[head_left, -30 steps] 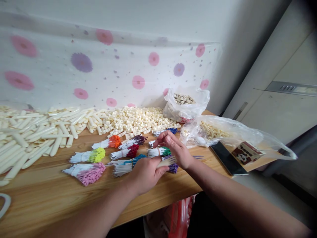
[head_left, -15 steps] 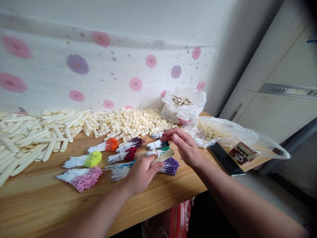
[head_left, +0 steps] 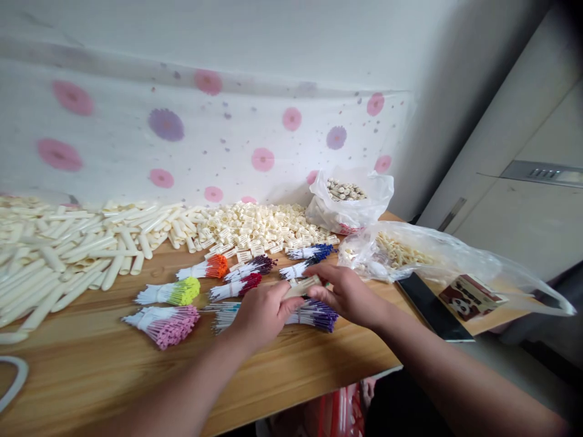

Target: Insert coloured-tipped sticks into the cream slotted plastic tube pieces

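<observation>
My left hand (head_left: 262, 312) is closed on a short cream plastic pen part (head_left: 298, 287), pinched between thumb and fingers. At the far end of that part, the thumb and fingers of my right hand (head_left: 348, 294) close around it; whether they also hold a thin refill is hidden. Beneath both hands lie bundles of thin white pen refills with coloured ends, including a purple bundle (head_left: 316, 315) and a blue one (head_left: 223, 315) partly covered by my left hand. Further left are pink (head_left: 166, 325), yellow (head_left: 168, 292), orange (head_left: 204, 267) and red (head_left: 237, 286) bundles.
Long cream tubes (head_left: 68, 255) and short slotted cream parts (head_left: 259, 224) are heaped along the wall. Two plastic bags of parts, one upright (head_left: 346, 203) and one lying open (head_left: 410, 249), stand right. Nearby are a black phone-like slab (head_left: 432, 306) and a small panda box (head_left: 469, 295).
My right hand has come down and left onto the cream part's end, its fingers closing there. The view has shifted, and a white curved object shows at the left edge.
</observation>
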A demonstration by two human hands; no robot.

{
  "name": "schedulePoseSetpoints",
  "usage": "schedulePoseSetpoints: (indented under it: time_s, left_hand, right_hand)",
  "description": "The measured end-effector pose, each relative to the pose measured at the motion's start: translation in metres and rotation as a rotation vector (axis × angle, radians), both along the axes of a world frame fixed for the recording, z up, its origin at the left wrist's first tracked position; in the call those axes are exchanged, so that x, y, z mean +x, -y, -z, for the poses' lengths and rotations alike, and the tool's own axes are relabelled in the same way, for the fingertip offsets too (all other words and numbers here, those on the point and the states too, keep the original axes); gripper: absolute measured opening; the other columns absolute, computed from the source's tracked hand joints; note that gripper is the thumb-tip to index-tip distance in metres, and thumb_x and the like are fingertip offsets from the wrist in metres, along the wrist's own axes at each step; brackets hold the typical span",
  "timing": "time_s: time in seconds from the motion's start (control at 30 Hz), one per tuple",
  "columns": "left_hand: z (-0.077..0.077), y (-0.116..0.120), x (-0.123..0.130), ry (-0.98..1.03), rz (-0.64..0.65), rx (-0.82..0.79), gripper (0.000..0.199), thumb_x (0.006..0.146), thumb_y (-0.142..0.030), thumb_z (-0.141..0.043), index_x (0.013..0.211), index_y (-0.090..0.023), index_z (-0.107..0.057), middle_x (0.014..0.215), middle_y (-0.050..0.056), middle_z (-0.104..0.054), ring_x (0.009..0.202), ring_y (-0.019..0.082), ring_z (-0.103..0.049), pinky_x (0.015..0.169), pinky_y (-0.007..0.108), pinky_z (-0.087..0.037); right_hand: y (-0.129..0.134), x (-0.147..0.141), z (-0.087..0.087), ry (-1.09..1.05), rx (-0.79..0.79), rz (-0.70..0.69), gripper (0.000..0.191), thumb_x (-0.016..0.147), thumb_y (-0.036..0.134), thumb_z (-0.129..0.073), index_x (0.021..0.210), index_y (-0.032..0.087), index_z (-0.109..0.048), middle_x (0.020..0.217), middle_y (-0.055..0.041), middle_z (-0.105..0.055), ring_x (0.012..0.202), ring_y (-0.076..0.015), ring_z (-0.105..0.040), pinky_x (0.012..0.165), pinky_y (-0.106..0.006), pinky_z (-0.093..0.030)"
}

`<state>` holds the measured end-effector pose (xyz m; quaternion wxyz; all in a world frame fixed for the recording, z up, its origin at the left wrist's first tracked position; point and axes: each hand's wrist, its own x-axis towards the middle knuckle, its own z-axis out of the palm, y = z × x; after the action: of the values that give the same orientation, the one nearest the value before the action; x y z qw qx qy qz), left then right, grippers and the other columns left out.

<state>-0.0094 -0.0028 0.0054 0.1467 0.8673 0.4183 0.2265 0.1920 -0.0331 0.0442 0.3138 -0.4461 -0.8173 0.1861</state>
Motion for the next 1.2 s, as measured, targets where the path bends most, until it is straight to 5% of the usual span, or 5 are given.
schedulePoseSetpoints:
  time_s: [0.3,0.53,0.73,0.97,1.2]
  left_hand:
    - [0.000,-0.003,0.000,0.048,0.060,-0.102,0.035,0.089,-0.047,-0.042,0.072,-0.017,-0.052,0.063,0.000,-0.050,0.060,0.014,-0.044,0.056,0.025,-0.027]
    - [-0.003,0.016,0.006,0.280,0.548,-0.839,0.050,0.083,-0.065,-0.037,0.073,-0.018,-0.047,0.061,-0.005,-0.037,0.054,0.010,-0.034,0.050,0.022,-0.030]
    - [0.006,0.020,0.017,0.106,-0.007,-0.176,0.043,0.087,-0.056,-0.039,0.083,-0.017,-0.057,0.069,0.005,-0.057,0.068,0.019,-0.053,0.063,0.028,-0.038]
    - [-0.006,0.023,0.012,0.262,0.541,-0.638,0.062,0.083,-0.070,-0.028,0.083,-0.015,-0.057,0.059,-0.004,-0.043,0.052,0.010,-0.038,0.050,0.022,-0.035]
    - [0.008,0.017,0.017,-0.065,-0.033,-0.029,0.047,0.089,-0.055,-0.038,0.084,-0.016,-0.064,0.070,0.008,-0.066,0.065,0.021,-0.060,0.058,0.028,-0.038]
  right_hand:
    - [0.004,0.001,0.004,-0.006,-0.063,0.104,0.026,0.092,0.036,-0.044,0.086,0.017,-0.060,0.065,-0.0020,-0.059,0.056,-0.0137,-0.051,0.053,-0.026,-0.039]
    - [0.018,0.001,0.008,0.236,0.659,-0.057,0.030,0.088,0.035,-0.046,0.061,0.021,-0.051,0.066,-0.0073,-0.055,0.067,-0.0208,-0.047,0.063,-0.035,-0.036]
    - [0.006,-0.015,0.018,0.152,0.266,0.329,0.041,0.094,0.030,-0.031,0.055,0.022,-0.040,0.053,-0.0021,-0.046,0.052,-0.0149,-0.041,0.053,-0.030,-0.030]
    - [0.018,-0.007,0.005,0.182,0.658,-0.016,0.026,0.085,0.026,-0.049,0.060,0.021,-0.044,0.065,-0.0060,-0.054,0.064,-0.0179,-0.044,0.060,-0.031,-0.034]
    - [-0.008,-0.019,0.021,0.195,0.473,0.249,0.035,0.089,0.022,-0.040,0.054,0.021,-0.039,0.055,-0.0013,-0.043,0.056,-0.0152,-0.040,0.057,-0.030,-0.028]
